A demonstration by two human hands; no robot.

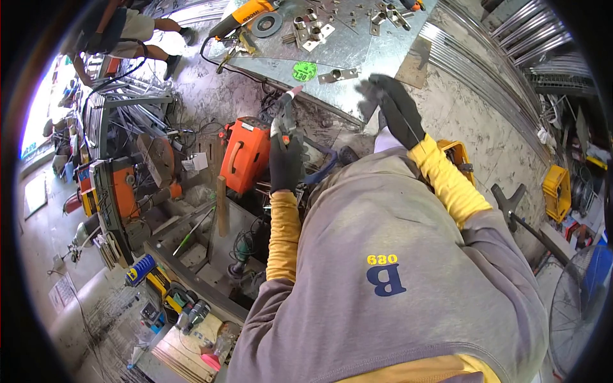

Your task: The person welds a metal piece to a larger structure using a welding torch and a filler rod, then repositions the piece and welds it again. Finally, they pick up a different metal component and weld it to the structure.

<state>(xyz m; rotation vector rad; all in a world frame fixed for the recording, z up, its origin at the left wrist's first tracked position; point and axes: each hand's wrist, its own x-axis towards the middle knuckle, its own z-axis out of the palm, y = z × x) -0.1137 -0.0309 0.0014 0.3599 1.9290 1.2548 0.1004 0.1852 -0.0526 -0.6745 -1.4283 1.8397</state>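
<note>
2 hands: L hand (285, 163), R hand (391, 105). 1 torch (284, 118) in L grip. 1 orange box (246, 153) just beside it. 1 grinder (246, 16) well above.

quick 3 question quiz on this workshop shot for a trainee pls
1. True or false: the left hand and right hand are bare.
2. What does the left hand hold? A) welding torch B) hammer C) paint brush
3. Fill in: the orange grinder lies on the metal ____.

Key: 1 false, both wear black gloves; 2 A; 3 table.
</note>
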